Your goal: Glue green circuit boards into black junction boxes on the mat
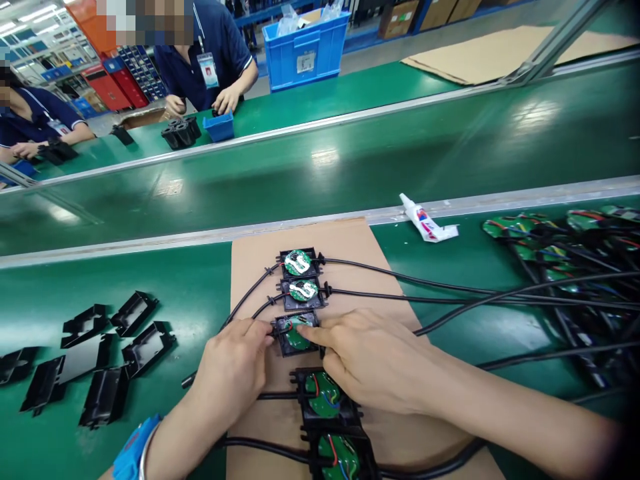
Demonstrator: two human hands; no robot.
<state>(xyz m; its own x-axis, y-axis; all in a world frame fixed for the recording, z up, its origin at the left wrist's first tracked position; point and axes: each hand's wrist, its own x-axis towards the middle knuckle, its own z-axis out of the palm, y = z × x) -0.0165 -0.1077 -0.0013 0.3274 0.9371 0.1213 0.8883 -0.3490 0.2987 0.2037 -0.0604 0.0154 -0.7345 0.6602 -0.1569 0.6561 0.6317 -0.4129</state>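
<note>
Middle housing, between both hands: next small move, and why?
Probably press the green board gently down with the right hand while the left hand steadies the black housing: the right index fingertip is on the board, left fingertips are at the housing's left end, and full seating can't be confirmed.

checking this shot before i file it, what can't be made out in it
All in the head view:
What the left hand holds at its fingertips: hidden by its own fingers.
Near right corner of the middle housing: covered by the right hand.
Nearest housing: cut off by the bottom edge.
Number of boards in the pile: they overlap and the right edge cuts them off.
Print on the larger badge: too small.
</note>
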